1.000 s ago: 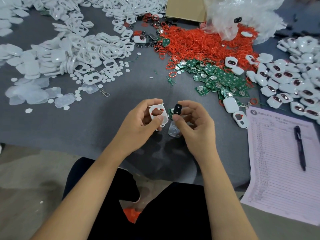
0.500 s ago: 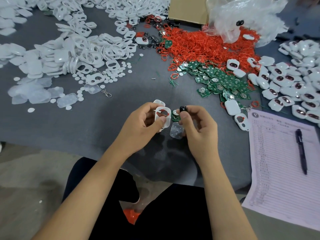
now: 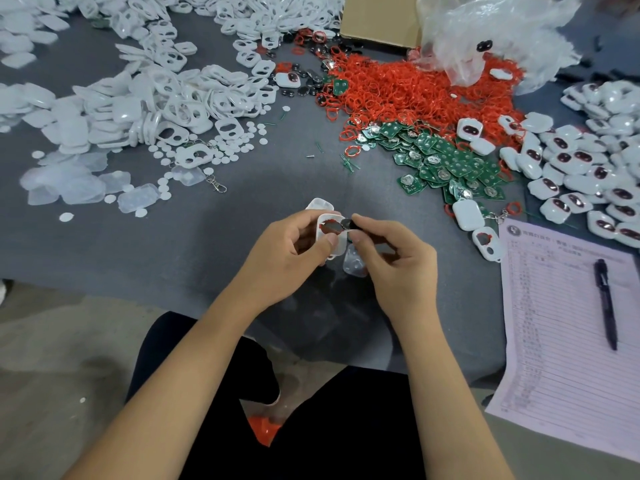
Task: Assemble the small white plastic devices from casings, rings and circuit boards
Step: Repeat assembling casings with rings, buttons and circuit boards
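Observation:
My left hand [image 3: 287, 252] grips a white casing front [image 3: 341, 242] with a red ring showing in its window. My right hand [image 3: 391, 258] pinches a small black button piece [image 3: 346, 223] right at that window. A clear pad [image 3: 353, 263] lies on the grey table under my fingers, and a white casing half [image 3: 320, 204] rests just beyond my left hand. Loose white casings [image 3: 145, 109] pile at the left, red rings [image 3: 408, 88] at the centre back, green circuit boards [image 3: 446, 161] to their right.
Finished white devices [image 3: 588, 164] heap at the right. A printed sheet [image 3: 561, 334] with a black pen [image 3: 606, 303] lies at the table's right front edge. A cardboard box [image 3: 377, 22] and a plastic bag [image 3: 491, 39] stand at the back. Small white discs [image 3: 221, 150] are scattered left.
My right hand has brought the black button piece left until it meets the casing window. My left hand has turned the casing slightly, so the red ring now shows.

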A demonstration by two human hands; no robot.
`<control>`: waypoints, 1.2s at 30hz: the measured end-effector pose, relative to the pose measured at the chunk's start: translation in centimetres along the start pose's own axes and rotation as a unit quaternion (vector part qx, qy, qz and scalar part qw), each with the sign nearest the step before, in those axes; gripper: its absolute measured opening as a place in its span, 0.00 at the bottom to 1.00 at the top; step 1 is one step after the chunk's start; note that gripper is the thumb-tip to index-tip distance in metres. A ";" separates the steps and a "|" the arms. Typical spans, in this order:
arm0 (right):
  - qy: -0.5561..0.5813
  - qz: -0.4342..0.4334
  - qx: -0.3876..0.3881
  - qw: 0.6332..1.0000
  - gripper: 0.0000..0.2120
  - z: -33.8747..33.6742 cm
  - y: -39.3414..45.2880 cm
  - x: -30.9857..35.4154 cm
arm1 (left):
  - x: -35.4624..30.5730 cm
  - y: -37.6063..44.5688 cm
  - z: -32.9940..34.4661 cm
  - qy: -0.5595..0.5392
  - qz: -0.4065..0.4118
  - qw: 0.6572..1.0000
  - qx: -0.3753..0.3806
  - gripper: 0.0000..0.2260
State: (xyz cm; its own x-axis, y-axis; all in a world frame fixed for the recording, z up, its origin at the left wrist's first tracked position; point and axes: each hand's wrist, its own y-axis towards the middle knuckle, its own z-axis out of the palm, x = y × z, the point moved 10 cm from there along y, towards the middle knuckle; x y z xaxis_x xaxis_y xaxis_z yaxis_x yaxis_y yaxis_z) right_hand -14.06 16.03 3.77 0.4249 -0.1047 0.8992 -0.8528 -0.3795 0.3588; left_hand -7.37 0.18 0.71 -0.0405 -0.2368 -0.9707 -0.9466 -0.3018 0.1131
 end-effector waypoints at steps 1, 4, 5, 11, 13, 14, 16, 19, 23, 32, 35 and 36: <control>-0.007 0.002 0.005 1.000 0.11 0.1 0.0 -0.2 | -0.1 -0.1 0.2 -0.009 0.001 1.000 0.012 0.11; -0.010 -0.003 0.004 1.000 0.11 0.2 0.1 -0.1 | -0.5 -0.2 0.6 -0.028 0.010 0.999 0.041 0.12; -0.013 -0.011 0.003 1.000 0.12 0.2 0.2 0.1 | -0.6 -0.3 0.6 -0.032 0.013 0.998 0.047 0.13; -0.012 -0.004 0.001 1.000 0.10 0.1 0.0 -0.3 | -1.0 -0.4 1.1 -0.026 0.026 0.996 0.081 0.16; -0.027 -0.024 -0.015 0.999 0.10 -0.3 0.0 0.1 | -1.1 -0.4 1.3 -0.033 0.027 0.995 0.093 0.17; -0.040 -0.040 -0.022 0.998 0.09 -0.4 -0.1 0.5 | -1.0 -0.4 1.3 -0.033 0.024 0.995 0.093 0.17; -0.082 -0.078 -0.036 0.993 0.09 -0.4 -0.4 1.3 | -0.7 -0.2 1.2 -0.023 0.020 0.996 0.087 0.17; -0.130 -0.123 -0.056 0.982 0.08 -0.4 -1.0 2.2 | -0.5 0.0 1.0 0.004 0.020 0.997 0.077 0.14; -0.181 -0.174 -0.070 0.966 0.05 0.0 -1.5 3.2 | -0.7 0.0 0.8 0.026 0.032 0.997 0.062 0.13; -0.237 -0.216 -0.087 0.943 0.02 0.3 -2.2 4.1 | -0.1 -0.1 0.5 0.010 -0.010 0.999 0.036 0.09; -0.226 -0.226 -0.088 0.943 0.02 0.3 -2.3 4.4 | -0.1 -0.1 0.3 0.001 -0.012 1.000 0.018 0.07; -0.224 -0.226 -0.087 0.944 0.02 0.2 -2.3 4.4 | -0.1 -0.1 0.4 -0.002 -0.013 1.000 0.018 0.07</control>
State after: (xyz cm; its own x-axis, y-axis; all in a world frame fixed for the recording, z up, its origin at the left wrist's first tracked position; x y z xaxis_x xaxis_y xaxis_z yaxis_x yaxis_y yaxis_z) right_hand -10.16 16.22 6.86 0.8098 -0.3617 0.4620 -0.5742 -0.3268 0.7507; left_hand -7.39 0.55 0.71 -0.0171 -0.2258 -0.9740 -0.9581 -0.2749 0.0805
